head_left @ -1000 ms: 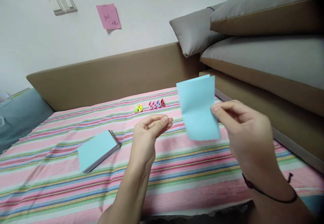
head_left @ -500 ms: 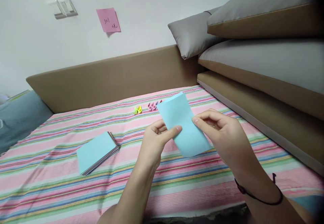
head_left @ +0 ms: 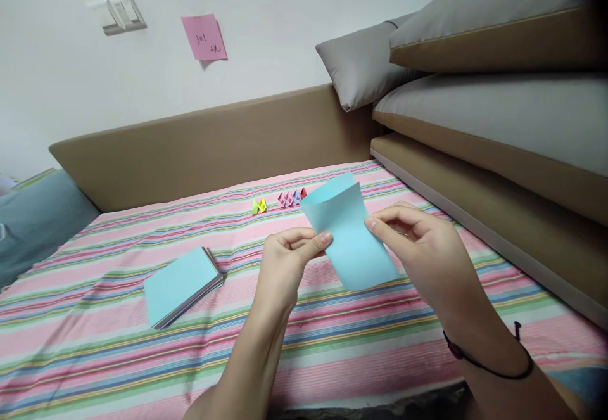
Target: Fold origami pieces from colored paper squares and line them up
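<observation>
I hold a folded light blue sheet of paper (head_left: pixel 349 236) in the air above the striped bedsheet (head_left: pixel 118 356). My left hand (head_left: pixel 285 268) pinches its left edge with thumb and fingers closed. My right hand (head_left: pixel 418 249) pinches the right edge; a black cord is round that wrist. The top of the sheet curves open slightly.
A stack of paper with a blue top sheet (head_left: pixel 183 284) lies to the left. Several small folded paper pieces, yellow-green (head_left: pixel 259 205) and pink-purple (head_left: pixel 291 197), stand near the tan headboard (head_left: pixel 204 141). Grey cushions (head_left: pixel 475 90) are piled at right. A pink note (head_left: pixel 204 37) hangs on the wall.
One second ago only my right hand held the sheet up high at right. It came down and left, my left hand took its left edge, and its top now bows open.
</observation>
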A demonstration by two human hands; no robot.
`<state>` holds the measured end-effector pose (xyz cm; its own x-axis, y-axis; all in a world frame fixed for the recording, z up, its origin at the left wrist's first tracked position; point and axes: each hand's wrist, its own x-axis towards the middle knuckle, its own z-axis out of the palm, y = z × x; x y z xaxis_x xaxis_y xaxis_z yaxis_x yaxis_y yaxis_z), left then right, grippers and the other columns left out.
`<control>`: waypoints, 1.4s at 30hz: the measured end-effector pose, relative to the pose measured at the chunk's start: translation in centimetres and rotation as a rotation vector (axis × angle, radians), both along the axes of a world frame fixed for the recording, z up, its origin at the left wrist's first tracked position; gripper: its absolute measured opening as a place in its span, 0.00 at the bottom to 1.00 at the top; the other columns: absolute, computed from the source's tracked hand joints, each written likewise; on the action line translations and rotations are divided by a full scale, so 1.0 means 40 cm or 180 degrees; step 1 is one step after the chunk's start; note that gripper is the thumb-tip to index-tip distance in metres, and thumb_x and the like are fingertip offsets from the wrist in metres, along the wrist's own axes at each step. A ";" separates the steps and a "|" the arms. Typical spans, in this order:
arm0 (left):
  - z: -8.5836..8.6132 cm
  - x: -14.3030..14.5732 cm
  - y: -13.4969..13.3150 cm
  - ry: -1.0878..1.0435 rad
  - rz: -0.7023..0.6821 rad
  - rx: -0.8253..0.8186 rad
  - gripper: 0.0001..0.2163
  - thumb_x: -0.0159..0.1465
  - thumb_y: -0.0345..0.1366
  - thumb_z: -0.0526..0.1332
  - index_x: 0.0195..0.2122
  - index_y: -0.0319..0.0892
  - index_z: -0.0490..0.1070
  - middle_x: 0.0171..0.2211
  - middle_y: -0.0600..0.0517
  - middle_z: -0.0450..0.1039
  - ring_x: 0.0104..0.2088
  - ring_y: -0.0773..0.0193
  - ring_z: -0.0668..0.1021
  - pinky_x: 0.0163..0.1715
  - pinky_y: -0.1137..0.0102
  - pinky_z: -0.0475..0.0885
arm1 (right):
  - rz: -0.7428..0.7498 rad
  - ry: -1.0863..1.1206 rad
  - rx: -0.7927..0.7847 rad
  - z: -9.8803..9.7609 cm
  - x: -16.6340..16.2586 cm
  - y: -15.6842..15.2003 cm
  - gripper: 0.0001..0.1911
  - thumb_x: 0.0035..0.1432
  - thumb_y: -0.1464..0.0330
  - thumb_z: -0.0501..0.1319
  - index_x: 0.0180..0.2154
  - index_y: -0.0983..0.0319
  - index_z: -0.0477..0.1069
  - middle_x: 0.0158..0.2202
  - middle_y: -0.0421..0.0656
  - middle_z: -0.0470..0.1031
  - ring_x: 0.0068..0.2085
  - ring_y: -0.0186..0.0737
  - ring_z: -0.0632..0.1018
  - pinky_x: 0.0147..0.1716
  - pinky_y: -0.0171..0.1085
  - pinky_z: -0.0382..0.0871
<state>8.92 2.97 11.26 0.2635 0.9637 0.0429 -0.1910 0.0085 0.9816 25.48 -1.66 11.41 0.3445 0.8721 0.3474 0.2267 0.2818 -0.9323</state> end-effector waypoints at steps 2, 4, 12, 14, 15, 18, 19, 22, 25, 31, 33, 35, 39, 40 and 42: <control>-0.002 -0.002 0.002 -0.0011 -0.0071 -0.0027 0.08 0.50 0.36 0.72 0.22 0.38 0.76 0.22 0.54 0.78 0.27 0.68 0.78 0.36 0.72 0.75 | 0.0012 -0.0024 0.0015 -0.001 0.001 0.002 0.08 0.56 0.65 0.62 0.26 0.60 0.73 0.31 0.41 0.73 0.33 0.36 0.75 0.31 0.31 0.69; -0.003 -0.003 0.004 0.0029 -0.0287 -0.0107 0.07 0.51 0.36 0.72 0.27 0.39 0.78 0.26 0.53 0.79 0.30 0.66 0.79 0.37 0.71 0.75 | 0.0119 -0.0037 -0.0030 -0.002 0.001 0.002 0.08 0.56 0.65 0.62 0.27 0.60 0.73 0.31 0.42 0.73 0.33 0.36 0.75 0.30 0.31 0.69; -0.001 -0.014 0.018 0.0291 -0.0162 -0.0199 0.09 0.49 0.37 0.73 0.23 0.37 0.77 0.23 0.52 0.76 0.28 0.68 0.77 0.35 0.72 0.74 | 0.0343 -0.0195 -0.0247 0.001 0.012 -0.003 0.08 0.56 0.66 0.62 0.27 0.61 0.73 0.32 0.41 0.75 0.32 0.35 0.74 0.29 0.31 0.68; 0.000 -0.020 0.022 0.0313 -0.0041 -0.0144 0.10 0.47 0.37 0.73 0.20 0.37 0.76 0.20 0.54 0.74 0.26 0.69 0.76 0.34 0.73 0.74 | 0.0327 -0.0186 -0.0295 0.004 0.017 -0.003 0.08 0.55 0.65 0.63 0.27 0.61 0.73 0.31 0.41 0.75 0.32 0.35 0.74 0.28 0.31 0.68; 0.001 -0.022 0.023 0.0322 -0.0008 -0.0118 0.10 0.47 0.37 0.73 0.19 0.38 0.75 0.19 0.54 0.73 0.25 0.69 0.75 0.33 0.73 0.74 | 0.0324 -0.0179 -0.0313 0.005 0.018 -0.003 0.08 0.55 0.65 0.63 0.27 0.61 0.73 0.31 0.41 0.76 0.32 0.35 0.74 0.28 0.31 0.68; 0.001 -0.026 0.023 0.0312 -0.0040 -0.0102 0.11 0.47 0.38 0.73 0.19 0.38 0.74 0.19 0.54 0.73 0.25 0.69 0.75 0.34 0.71 0.75 | 0.0342 -0.0169 -0.0321 0.007 0.020 -0.002 0.08 0.55 0.65 0.63 0.27 0.62 0.73 0.30 0.41 0.76 0.32 0.35 0.75 0.28 0.31 0.67; 0.001 -0.027 0.023 0.0297 -0.0098 -0.0116 0.11 0.48 0.38 0.73 0.20 0.38 0.74 0.20 0.54 0.74 0.26 0.69 0.76 0.35 0.71 0.75 | 0.0359 -0.0173 -0.0310 0.007 0.021 -0.002 0.08 0.55 0.65 0.63 0.27 0.62 0.73 0.30 0.41 0.76 0.32 0.35 0.75 0.28 0.31 0.67; 0.004 -0.031 0.021 0.0251 -0.0236 -0.0098 0.10 0.50 0.38 0.72 0.21 0.38 0.74 0.23 0.54 0.74 0.28 0.69 0.76 0.38 0.71 0.74 | 0.0450 -0.0171 -0.0307 0.006 0.022 -0.003 0.08 0.55 0.65 0.62 0.27 0.62 0.73 0.31 0.41 0.75 0.32 0.36 0.75 0.28 0.32 0.67; 0.008 -0.036 0.023 0.0271 -0.0101 -0.0019 0.12 0.51 0.38 0.71 0.19 0.38 0.72 0.20 0.55 0.71 0.26 0.70 0.75 0.34 0.73 0.74 | 0.0533 -0.0090 -0.0372 0.006 0.023 -0.003 0.08 0.55 0.65 0.62 0.26 0.62 0.73 0.29 0.41 0.74 0.31 0.36 0.74 0.26 0.32 0.67; 0.016 -0.041 0.027 0.0228 -0.0128 -0.0099 0.11 0.51 0.38 0.71 0.18 0.39 0.73 0.21 0.56 0.71 0.26 0.70 0.75 0.34 0.74 0.73 | 0.0608 -0.0008 -0.0409 0.007 0.025 -0.002 0.08 0.53 0.65 0.63 0.25 0.61 0.73 0.28 0.41 0.72 0.29 0.36 0.73 0.24 0.33 0.66; 0.020 -0.043 0.026 0.0220 -0.0046 -0.0050 0.11 0.51 0.38 0.71 0.19 0.39 0.74 0.21 0.56 0.72 0.26 0.70 0.75 0.33 0.74 0.73 | 0.0652 -0.0013 -0.0414 0.007 0.025 -0.003 0.08 0.54 0.65 0.63 0.25 0.61 0.73 0.28 0.41 0.73 0.29 0.36 0.73 0.24 0.32 0.66; 0.023 -0.045 0.025 0.0240 0.0036 -0.0011 0.11 0.51 0.38 0.71 0.18 0.39 0.74 0.21 0.55 0.72 0.26 0.70 0.75 0.32 0.74 0.73 | 0.0684 -0.0006 -0.0427 0.007 0.026 -0.003 0.08 0.54 0.65 0.63 0.25 0.61 0.73 0.27 0.41 0.73 0.29 0.36 0.73 0.24 0.32 0.66; 0.027 -0.049 0.027 0.0217 0.0073 -0.0011 0.10 0.51 0.38 0.71 0.19 0.39 0.74 0.22 0.55 0.73 0.28 0.70 0.75 0.33 0.75 0.73 | 0.0697 -0.0035 -0.0411 0.006 0.028 -0.003 0.08 0.54 0.64 0.63 0.25 0.60 0.73 0.28 0.40 0.73 0.29 0.36 0.74 0.25 0.33 0.66; 0.028 -0.050 0.029 0.0218 0.0104 0.0016 0.10 0.51 0.38 0.71 0.20 0.39 0.75 0.22 0.55 0.73 0.28 0.70 0.75 0.34 0.75 0.73 | 0.0696 -0.0045 -0.0399 0.006 0.029 -0.003 0.08 0.54 0.64 0.63 0.26 0.60 0.74 0.28 0.40 0.73 0.29 0.36 0.74 0.25 0.33 0.65; 0.028 -0.054 0.031 0.0239 0.0172 0.0105 0.09 0.52 0.38 0.70 0.21 0.40 0.75 0.22 0.55 0.73 0.28 0.71 0.75 0.34 0.75 0.73 | 0.0697 -0.0052 -0.0369 0.005 0.030 -0.003 0.09 0.54 0.64 0.63 0.25 0.60 0.74 0.28 0.40 0.73 0.29 0.36 0.74 0.25 0.33 0.65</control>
<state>6.77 4.21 12.40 0.2150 0.9750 0.0569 -0.1162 -0.0323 0.9927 26.69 -1.76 11.63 0.1382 0.9597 0.2447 0.1872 0.2173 -0.9580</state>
